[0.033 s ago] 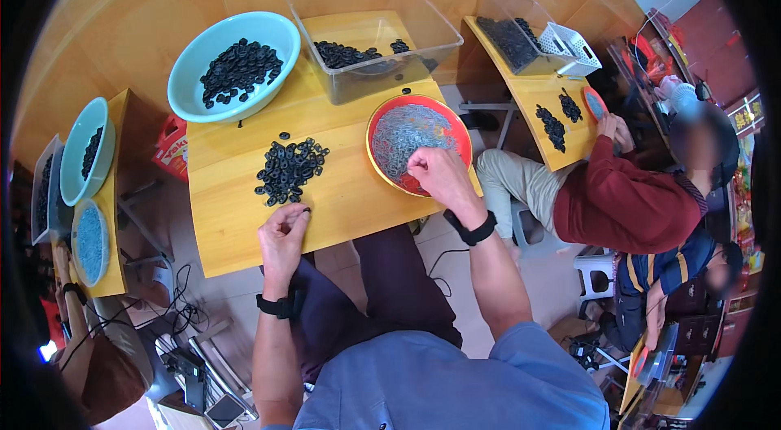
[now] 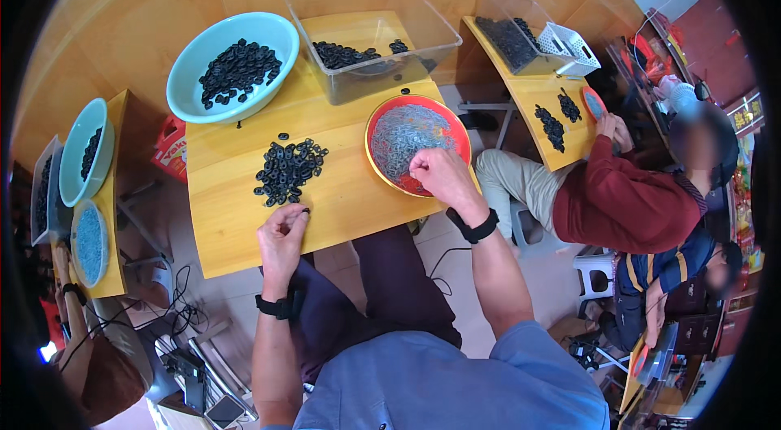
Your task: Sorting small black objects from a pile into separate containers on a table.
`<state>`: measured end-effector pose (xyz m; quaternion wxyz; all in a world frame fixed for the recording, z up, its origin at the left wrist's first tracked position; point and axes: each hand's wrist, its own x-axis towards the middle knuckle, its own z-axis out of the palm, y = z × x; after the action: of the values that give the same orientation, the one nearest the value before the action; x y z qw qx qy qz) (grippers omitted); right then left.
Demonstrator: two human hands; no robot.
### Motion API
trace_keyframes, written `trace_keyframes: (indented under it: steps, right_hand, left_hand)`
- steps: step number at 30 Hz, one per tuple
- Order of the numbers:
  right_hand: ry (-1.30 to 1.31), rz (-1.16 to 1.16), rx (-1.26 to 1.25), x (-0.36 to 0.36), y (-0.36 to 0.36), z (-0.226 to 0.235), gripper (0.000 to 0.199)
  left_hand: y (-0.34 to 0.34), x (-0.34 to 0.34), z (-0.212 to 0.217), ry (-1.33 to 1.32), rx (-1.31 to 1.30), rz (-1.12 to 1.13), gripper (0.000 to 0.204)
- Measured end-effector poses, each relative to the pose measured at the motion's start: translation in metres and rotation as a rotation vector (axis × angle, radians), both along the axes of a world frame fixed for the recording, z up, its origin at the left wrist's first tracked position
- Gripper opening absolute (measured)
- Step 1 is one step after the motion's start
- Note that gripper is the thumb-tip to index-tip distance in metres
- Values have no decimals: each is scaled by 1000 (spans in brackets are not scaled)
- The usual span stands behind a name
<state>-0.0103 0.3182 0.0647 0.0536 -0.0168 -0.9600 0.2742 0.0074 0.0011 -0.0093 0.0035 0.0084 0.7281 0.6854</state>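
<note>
Head view | my left hand (image 2: 282, 236) pinches one black ring at the loose pile of black rings (image 2: 288, 170) | right hand (image 2: 439, 174) curled, fingers in red dish (image 2: 381, 117) of small grey parts, grip unclear | plenty of rings left, I judge | wooden table (image 2: 342, 202), teal bowl (image 2: 189, 80), clear tub (image 2: 423, 31); co-worker's table adjacent

Pile of rings (image 2: 289, 170) lay on the table (image 2: 342, 210) just beyond the left hand (image 2: 282, 239); the plate (image 2: 416, 145) sat under the right hand (image 2: 443, 176); bowl (image 2: 233, 68) and tub (image 2: 370, 35) stood farther back.
</note>
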Motion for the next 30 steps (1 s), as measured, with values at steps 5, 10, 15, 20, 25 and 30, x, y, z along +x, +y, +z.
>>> trace_keyframes:
  steps: [5,10,15,20,25,30]
  right_hand:
    - [-230,53,58,-5,4,-1,8]
    - [-282,85,82,-8,-4,-4,12]
    - [-66,-51,88,-5,7,-10,13]
    - [-124,-70,60,0,13,0,13]
    - [-201,15,43,0,4,-3,12]
    - [-166,14,59,-2,-9,-8,9]
  left_hand:
    - [3,0,2,1,9,4,14]
    - [0,1,-1,6,-27,19,14]
    - [1,1,-1,1,-42,19,14]
    - [2,2,2,-10,-17,18,13]
    - [1,0,4,-29,-31,3,13]
    - [1,0,0,-16,-21,8,14]
